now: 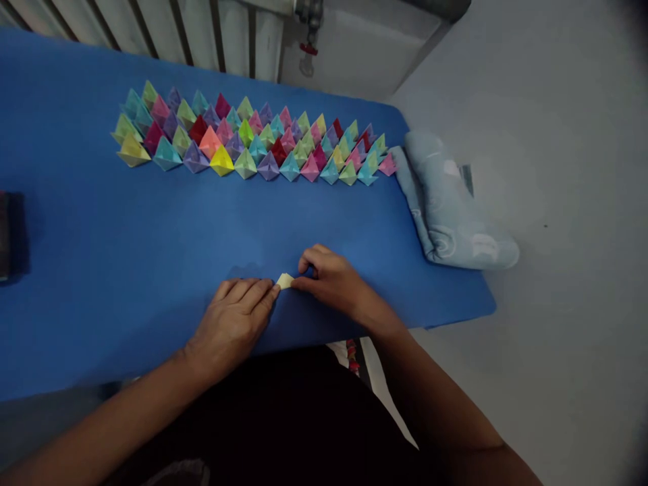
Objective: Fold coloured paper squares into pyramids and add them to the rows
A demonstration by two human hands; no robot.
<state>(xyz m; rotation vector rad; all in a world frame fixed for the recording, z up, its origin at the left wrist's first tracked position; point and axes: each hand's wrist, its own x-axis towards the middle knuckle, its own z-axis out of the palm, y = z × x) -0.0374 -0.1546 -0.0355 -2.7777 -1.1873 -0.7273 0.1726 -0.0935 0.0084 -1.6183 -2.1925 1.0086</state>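
A small pale yellow folded paper [285, 281] lies on the blue table surface near its front edge. My left hand [237, 317] rests at the paper's left side, fingers together and fingertips pressing its corner. At the right side, my right hand [329, 277] touches the paper with its thumb, the other fingers curled above. Beyond my hands, several rows of small folded paper boats [246, 164] in many colours stand close together.
The blue table [152, 243] runs across the view. A folded light blue cloth [450, 209] hangs over its right edge. Behind the table are a white radiator [235, 40] and a valve with a red handle [308, 49]. A dark object [4, 236] sits at the far left.
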